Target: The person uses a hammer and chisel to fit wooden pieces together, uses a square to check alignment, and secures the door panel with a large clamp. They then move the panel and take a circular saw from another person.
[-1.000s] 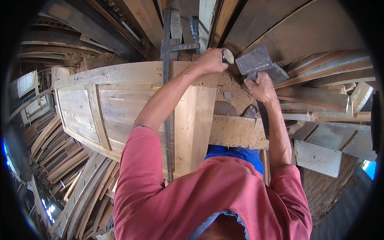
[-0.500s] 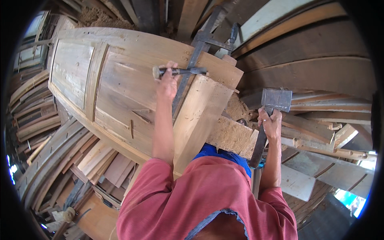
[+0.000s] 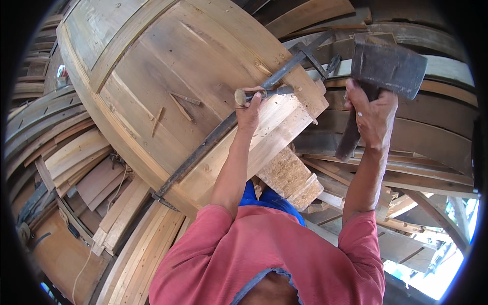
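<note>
In my left hand (image 3: 249, 113) is a chisel (image 3: 285, 90), its fingers closed round the handle. The chisel lies across a long metal bar clamp (image 3: 208, 137), with its blade over the pale edge board of a wooden panelled door (image 3: 198, 66). My right hand (image 3: 375, 117) grips the handle of a dark, square-headed mallet (image 3: 389, 66). The mallet is raised to the right of the door, apart from the chisel. A few wood slivers (image 3: 180, 105) lie on the door panel. Whether the blade's edge touches the wood cannot be made out.
A rough, sawdust-covered wood block (image 3: 291, 175) juts out below the door's end, close to my legs. Stacked boards (image 3: 76, 152) crowd the left side. More long planks (image 3: 427, 137) are piled on the right. The clamp's screw handle (image 3: 333, 65) sticks out past the door's far edge.
My right hand has lifted the mallet up and to the right. The view has turned, so the door appears tilted. My left hand still holds the chisel by the clamp.
</note>
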Tool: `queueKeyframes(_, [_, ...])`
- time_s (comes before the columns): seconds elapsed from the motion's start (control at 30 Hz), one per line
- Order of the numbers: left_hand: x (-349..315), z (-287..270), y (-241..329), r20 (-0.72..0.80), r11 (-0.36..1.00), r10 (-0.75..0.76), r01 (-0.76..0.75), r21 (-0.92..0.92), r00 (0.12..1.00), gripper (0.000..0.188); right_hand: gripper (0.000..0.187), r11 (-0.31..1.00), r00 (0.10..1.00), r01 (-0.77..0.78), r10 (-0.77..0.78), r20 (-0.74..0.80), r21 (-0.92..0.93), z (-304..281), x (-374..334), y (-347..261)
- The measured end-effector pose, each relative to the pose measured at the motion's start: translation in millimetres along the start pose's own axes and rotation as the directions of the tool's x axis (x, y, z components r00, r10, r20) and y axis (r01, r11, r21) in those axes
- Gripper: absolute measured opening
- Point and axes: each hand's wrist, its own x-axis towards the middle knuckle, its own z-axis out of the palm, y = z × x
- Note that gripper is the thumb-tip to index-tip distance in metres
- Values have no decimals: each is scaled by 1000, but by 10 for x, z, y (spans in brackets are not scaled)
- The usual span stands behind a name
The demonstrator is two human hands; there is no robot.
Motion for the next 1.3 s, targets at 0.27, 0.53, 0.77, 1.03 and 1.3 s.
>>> queueKeyframes(0.27, [-118,-47,-99,-9,969,176,-171,178,984,20,29,848,732,531,-452,510,-11,889,211,-1097])
queueKeyframes(0.53, [-61,-85,-199,-38,980,164,-158,124,986,20,26,251,414,874,68,908,-417,1972,425,-451])
queueKeyframes(0.77, [-156,-117,-176,-61,956,221,-204,210,973,20,23,420,350,870,-158,923,-258,2075,339,-631])
queueKeyframes(1.03, [-138,-31,-191,-19,928,282,-267,259,959,24,19,255,380,900,-69,922,-352,2129,186,-334])
queueKeyframes(1.3, [-174,-14,-113,-68,982,190,-188,36,979,24,21,407,439,837,-101,893,-366,2067,102,-729])
